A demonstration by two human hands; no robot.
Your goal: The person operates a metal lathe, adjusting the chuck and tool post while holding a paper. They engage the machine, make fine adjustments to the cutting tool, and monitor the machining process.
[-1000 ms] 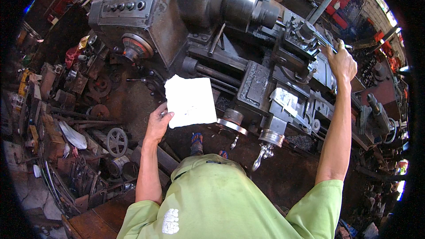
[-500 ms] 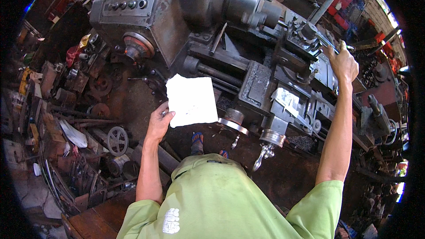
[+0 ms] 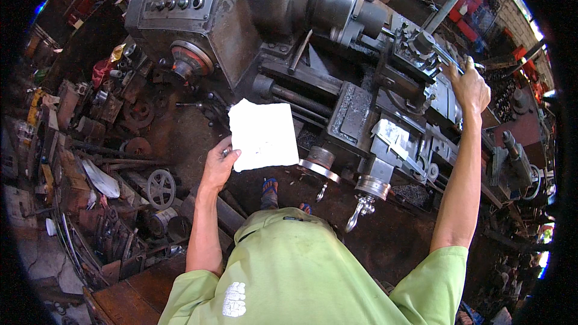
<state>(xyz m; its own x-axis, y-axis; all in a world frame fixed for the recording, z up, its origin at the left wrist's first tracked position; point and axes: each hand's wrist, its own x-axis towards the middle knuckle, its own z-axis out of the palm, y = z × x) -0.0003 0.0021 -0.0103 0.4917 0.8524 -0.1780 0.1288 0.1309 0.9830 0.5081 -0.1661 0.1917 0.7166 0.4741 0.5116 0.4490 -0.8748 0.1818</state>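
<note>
Holding paper (image 3: 265, 135) in left hand (image 3: 219, 162)

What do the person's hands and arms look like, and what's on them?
The left hand and right hand wear no gloves. The forearms are bare below short, light green sleeves. The matching shirt has a white print.

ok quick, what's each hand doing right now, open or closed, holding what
Left hand: closed, holding a white sheet of paper by its edge.
Right hand: at the metal handle; can't tell whether it's closed.
</note>
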